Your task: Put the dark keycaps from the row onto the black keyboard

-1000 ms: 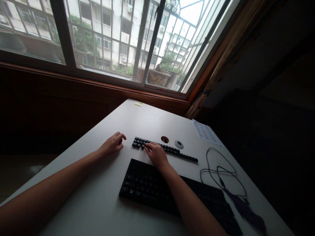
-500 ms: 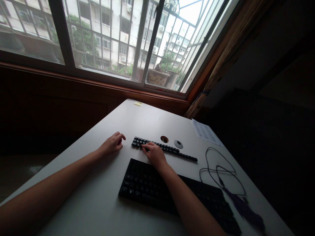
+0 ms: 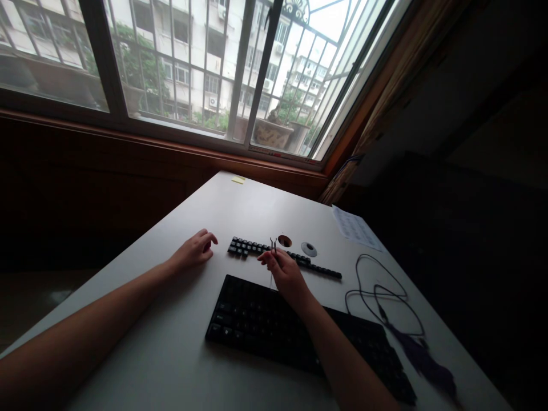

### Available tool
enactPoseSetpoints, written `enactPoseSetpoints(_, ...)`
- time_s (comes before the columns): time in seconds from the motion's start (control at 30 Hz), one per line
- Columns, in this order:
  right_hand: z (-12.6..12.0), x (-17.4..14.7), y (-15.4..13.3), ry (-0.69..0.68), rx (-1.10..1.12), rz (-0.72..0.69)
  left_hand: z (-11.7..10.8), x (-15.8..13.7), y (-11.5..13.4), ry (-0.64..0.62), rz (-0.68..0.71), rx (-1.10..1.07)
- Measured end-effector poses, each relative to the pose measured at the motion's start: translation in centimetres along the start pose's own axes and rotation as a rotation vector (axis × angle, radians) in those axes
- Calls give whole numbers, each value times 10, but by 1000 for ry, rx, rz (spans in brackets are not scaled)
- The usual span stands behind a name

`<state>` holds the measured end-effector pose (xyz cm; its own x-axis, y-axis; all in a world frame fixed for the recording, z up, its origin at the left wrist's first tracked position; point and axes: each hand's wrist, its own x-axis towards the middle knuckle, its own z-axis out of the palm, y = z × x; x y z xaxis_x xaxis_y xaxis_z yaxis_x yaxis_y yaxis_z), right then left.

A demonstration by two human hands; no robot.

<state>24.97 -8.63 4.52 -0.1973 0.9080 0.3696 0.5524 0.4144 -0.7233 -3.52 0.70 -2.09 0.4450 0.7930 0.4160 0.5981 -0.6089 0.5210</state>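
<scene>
My left hand (image 3: 197,249) rests on its side on the white desk, fingers loosely curled and apart, with nothing visible in them. Just right of it lie rows of loose black keycaps (image 3: 238,246), lined up on the desk. My right hand (image 3: 287,273) pinches a thin wire keycap puller (image 3: 274,244), its hooked ends sticking up above the fingers. This hand is over the near side of the rows and hides some caps. Below it sits a black keyboard (image 3: 257,319), partly covered by my right forearm.
A round cable hole (image 3: 285,241) and its grey ring cover (image 3: 309,249) are behind the keycap rows. On the right are a looped black cable (image 3: 358,274), a dark purple item (image 3: 422,357) and a printed sheet (image 3: 357,227). A barred window (image 3: 184,68) stands beyond the desk.
My right hand has moved right and towards me, off the left end of the keycap rows, and the puller now points up. My left hand stays put.
</scene>
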Motion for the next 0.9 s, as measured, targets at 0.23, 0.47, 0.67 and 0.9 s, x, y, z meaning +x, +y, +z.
enactPoseSetpoints(0.23,11,-31,-8,3,12,35,-3,-3,16,-23,54,-79)
enactPoseSetpoints(0.47,20,-43,-1,-44,47,-48,-5,-10,43,-157,324,-166)
enactPoseSetpoints(0.67,26,-44,-2,-124,43,-119,-6,-14,57,-270,412,-122)
enactPoseSetpoints(0.9,31,-49,4,-124,-63,-118,-5,-15,58,-298,456,-75)
